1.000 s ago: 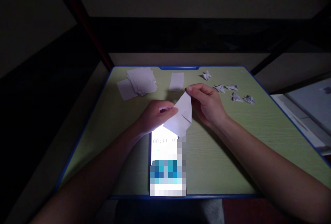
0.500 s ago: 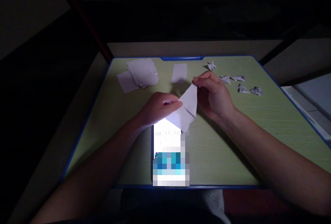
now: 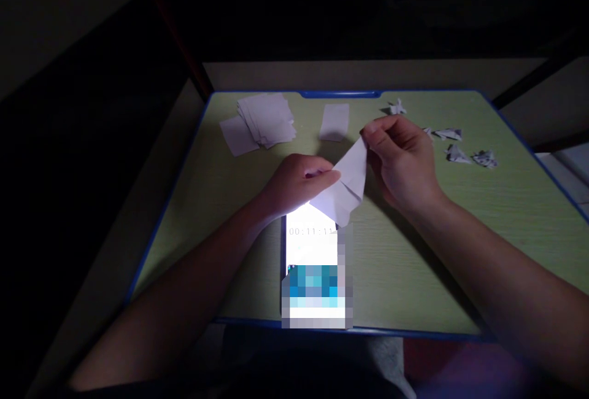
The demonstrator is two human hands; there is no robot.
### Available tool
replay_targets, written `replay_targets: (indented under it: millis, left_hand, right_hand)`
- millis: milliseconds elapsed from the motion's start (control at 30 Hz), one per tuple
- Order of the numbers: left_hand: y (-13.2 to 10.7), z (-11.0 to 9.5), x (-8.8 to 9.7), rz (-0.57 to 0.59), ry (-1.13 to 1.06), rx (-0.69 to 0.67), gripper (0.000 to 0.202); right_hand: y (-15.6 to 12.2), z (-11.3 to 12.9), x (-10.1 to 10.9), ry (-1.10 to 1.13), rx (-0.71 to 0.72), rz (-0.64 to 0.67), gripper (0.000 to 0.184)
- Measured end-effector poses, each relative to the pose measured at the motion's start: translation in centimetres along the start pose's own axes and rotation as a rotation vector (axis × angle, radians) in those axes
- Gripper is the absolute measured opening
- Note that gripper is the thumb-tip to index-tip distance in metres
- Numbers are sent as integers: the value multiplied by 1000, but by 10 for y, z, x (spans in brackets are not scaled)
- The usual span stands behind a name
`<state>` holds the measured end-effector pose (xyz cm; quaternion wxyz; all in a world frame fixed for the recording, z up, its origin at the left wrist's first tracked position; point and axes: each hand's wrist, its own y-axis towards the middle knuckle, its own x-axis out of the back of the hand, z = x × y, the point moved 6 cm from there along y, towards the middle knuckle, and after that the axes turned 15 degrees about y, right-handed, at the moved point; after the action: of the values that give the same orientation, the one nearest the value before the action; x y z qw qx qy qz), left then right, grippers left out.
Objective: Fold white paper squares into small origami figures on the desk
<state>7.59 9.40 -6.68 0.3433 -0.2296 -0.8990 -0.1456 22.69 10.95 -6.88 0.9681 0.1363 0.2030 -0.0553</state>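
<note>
Between my two hands, raised above the table, is a partly folded sheet of white paper (image 3: pixel 353 172) with a crease across its middle. My left hand (image 3: pixel 301 179) grips its left edge, thumb on top and fingers behind. At the upper corner, my right hand (image 3: pixel 405 153) pinches the paper between thumb and fingertips. Below the paper lies a bright phone (image 3: pixel 311 248) showing a timer at 00:11:11; its lower part is blurred out. The phone's top end is hidden behind the paper and my left hand.
A loose stack of white paper (image 3: pixel 269 118) lies at the back left of the green table (image 3: pixel 207 202). One single sheet (image 3: pixel 335 121) sits at the back middle. Several small folded paper pieces (image 3: pixel 458 154) are on the right, one partly behind my right hand.
The camera view has shifted a little, so everything on the table appears farther right and slightly higher. Both hands keep their hold on the paper, with little visible change in its fold.
</note>
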Motion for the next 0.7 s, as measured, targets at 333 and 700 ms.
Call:
replay_targets:
  millis: [333, 700]
  left_hand:
    - [2, 6, 1, -72, 41, -6, 30]
    - [3, 8, 1, -95, 46, 1, 29]
  right_hand:
    - [-3, -14, 2, 10, -169, 1, 8]
    - [-4, -13, 1, 32, -159, -18, 7]
